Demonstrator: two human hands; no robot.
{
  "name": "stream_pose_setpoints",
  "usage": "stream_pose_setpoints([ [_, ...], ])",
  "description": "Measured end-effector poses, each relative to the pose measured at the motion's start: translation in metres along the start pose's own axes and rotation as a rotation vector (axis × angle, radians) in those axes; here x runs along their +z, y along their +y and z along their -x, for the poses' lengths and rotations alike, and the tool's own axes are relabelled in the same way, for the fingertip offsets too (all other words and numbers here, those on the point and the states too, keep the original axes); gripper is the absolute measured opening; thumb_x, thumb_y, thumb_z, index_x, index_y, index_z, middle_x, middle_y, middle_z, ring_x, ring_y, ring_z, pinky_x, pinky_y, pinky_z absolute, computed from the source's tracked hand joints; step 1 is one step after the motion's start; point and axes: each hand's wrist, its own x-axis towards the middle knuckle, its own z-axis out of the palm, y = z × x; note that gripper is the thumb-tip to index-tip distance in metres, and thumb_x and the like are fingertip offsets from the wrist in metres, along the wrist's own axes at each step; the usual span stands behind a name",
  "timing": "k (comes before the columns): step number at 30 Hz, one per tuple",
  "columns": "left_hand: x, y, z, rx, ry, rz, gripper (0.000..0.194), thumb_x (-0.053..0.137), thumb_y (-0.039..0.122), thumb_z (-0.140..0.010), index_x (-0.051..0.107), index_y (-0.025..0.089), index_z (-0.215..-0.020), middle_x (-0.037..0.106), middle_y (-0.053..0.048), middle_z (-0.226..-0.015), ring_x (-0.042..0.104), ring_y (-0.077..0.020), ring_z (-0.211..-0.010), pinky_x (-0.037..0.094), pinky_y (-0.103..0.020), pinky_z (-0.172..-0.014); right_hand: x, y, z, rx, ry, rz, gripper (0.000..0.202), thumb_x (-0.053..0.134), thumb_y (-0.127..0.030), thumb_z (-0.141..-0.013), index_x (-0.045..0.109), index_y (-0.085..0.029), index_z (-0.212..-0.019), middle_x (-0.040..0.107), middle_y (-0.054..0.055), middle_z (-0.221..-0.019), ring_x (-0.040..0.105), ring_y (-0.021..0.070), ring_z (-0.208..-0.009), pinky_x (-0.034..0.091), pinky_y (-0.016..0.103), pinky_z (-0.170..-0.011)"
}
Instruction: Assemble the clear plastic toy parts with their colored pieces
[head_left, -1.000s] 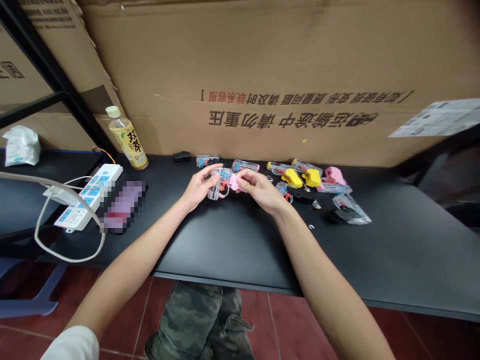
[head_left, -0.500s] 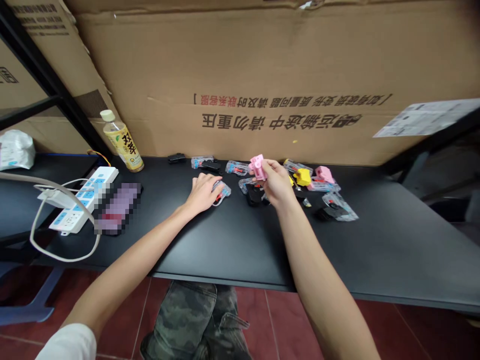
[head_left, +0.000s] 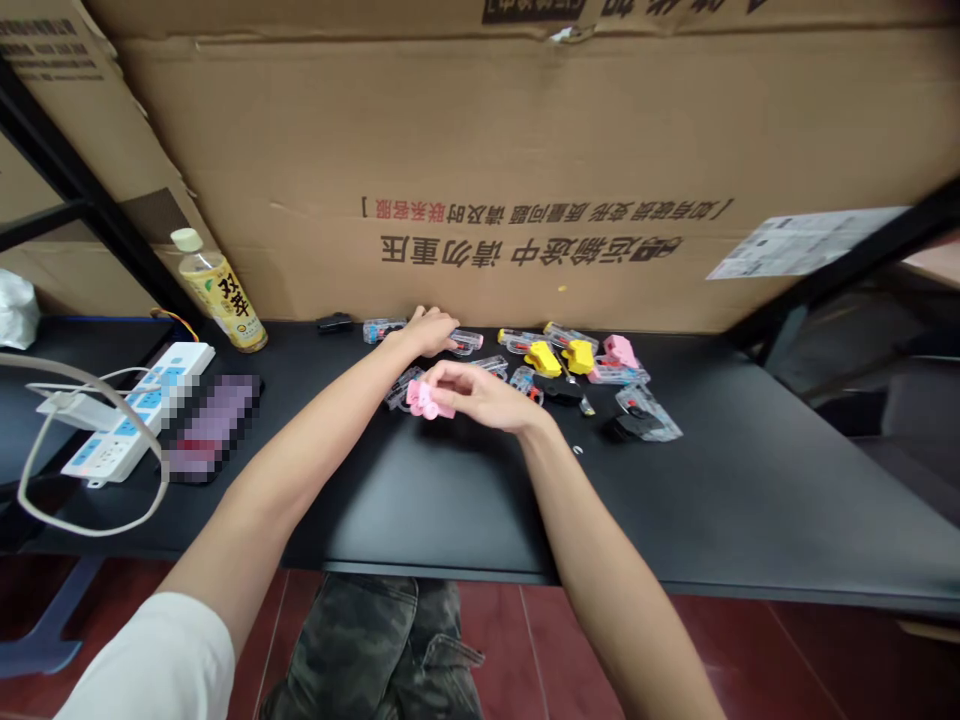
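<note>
My right hand [head_left: 476,393] pinches a pink plastic piece [head_left: 429,399] above the black table. Farther back, my left hand [head_left: 430,331] reaches over to a clear plastic part with a pink end [head_left: 466,342]; its fingers are curled at this part, and their tips are partly hidden. A clear part [head_left: 403,388] lies just left of the pink piece. Right of my right hand are two yellow pieces [head_left: 543,358], another pink piece [head_left: 619,350], and several clear and black parts. A clear part with a black piece [head_left: 646,414] lies farthest right.
A yellow-labelled bottle [head_left: 225,298] stands at the back left. Before it are a power strip [head_left: 135,415] with white cables and a pixelated phone [head_left: 214,428]. A large cardboard sheet [head_left: 450,130] rises behind the table [head_left: 450,500].
My right hand has carried the pink piece left and slightly down. My left hand has left the clear part in front and moved back toward the cardboard. The view has shifted slightly.
</note>
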Motion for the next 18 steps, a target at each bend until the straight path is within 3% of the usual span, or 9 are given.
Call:
stream_pose_setpoints([
  [2, 0.001, 0.001, -0.005, -0.030, -0.032, 0.009, 0.021, 0.073, 0.020, -0.084, 0.072, 0.015, -0.104, 0.070, -0.018, -0.119, 0.056, -0.0393, -0.127, 0.033, -0.057, -0.111, 0.009, 0.005, -0.007, -0.025, -0.046, 0.053, 0.031, 0.067, -0.052, -0.094, 0.063, -0.021, -0.093, 0.071, 0.004, -0.089, 0.064, 0.0169, -0.081, 0.052, 0.032, -0.075],
  [6, 0.000, 0.006, -0.008, -0.067, 0.017, 0.067, 0.026, 0.079, 0.014, -0.075, 0.071, 0.013, -0.100, 0.064, -0.020, -0.125, 0.054, -0.0424, -0.129, 0.034, -0.057, -0.111, 0.021, 0.019, -0.017, -0.042, -0.057, 0.164, 0.031, 0.063, -0.052, -0.096, 0.061, -0.021, -0.091, 0.071, 0.004, -0.089, 0.065, 0.0184, -0.083, 0.052, 0.035, -0.081],
  [10, -0.014, 0.005, 0.002, -0.012, 0.118, 0.045, 0.021, 0.066, 0.012, -0.085, 0.068, 0.012, -0.106, 0.061, -0.020, -0.129, 0.059, -0.0366, -0.122, 0.037, -0.053, -0.110, 0.018, 0.030, -0.019, -0.023, 0.019, 0.244, 0.028, 0.060, -0.049, -0.097, 0.061, -0.022, -0.092, 0.072, 0.004, -0.090, 0.065, 0.0192, -0.082, 0.051, 0.034, -0.078],
  [14, -0.031, -0.006, 0.043, -0.013, 0.363, 0.286, 0.018, 0.062, 0.022, -0.093, 0.063, 0.015, -0.109, 0.068, -0.014, -0.118, 0.065, -0.0283, -0.113, 0.045, -0.044, -0.105, 0.010, 0.034, -0.021, -0.058, 0.271, 0.345, 0.024, 0.058, -0.043, -0.097, 0.060, -0.021, -0.088, 0.071, 0.004, -0.087, 0.063, 0.0188, -0.081, 0.048, 0.034, -0.078],
  [18, -0.020, -0.016, 0.108, -0.101, 0.508, 0.831, 0.025, 0.054, 0.042, -0.100, 0.054, 0.020, -0.111, 0.072, -0.006, -0.099, 0.070, -0.0153, -0.078, 0.055, -0.028, -0.071, 0.011, 0.032, -0.025, -0.026, 0.507, 0.153, 0.028, 0.059, -0.051, -0.095, 0.055, -0.023, -0.096, 0.066, 0.000, -0.083, 0.060, 0.0155, -0.071, 0.047, 0.030, -0.067],
])
